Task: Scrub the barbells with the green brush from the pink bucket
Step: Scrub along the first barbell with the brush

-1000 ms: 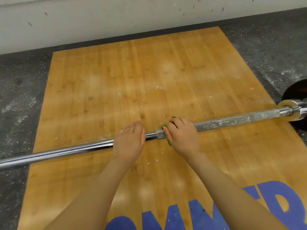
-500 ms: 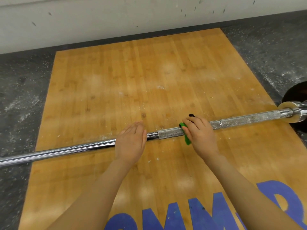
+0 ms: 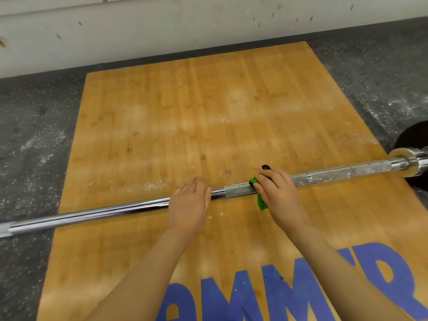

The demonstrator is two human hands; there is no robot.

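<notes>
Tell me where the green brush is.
The green brush sits right of centre in the head view, gripped by the right hand against the barbell.

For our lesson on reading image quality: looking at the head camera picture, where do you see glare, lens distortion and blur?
Head view: bright streaks of glare run along the smooth part of the barbell, and soft pale reflections sit on the wooden platform; the wide-angle lens bows the wall's base and the platform edges; the left hand is slightly soft at its fingertips, while the right hand on the green brush is sharper.
</notes>
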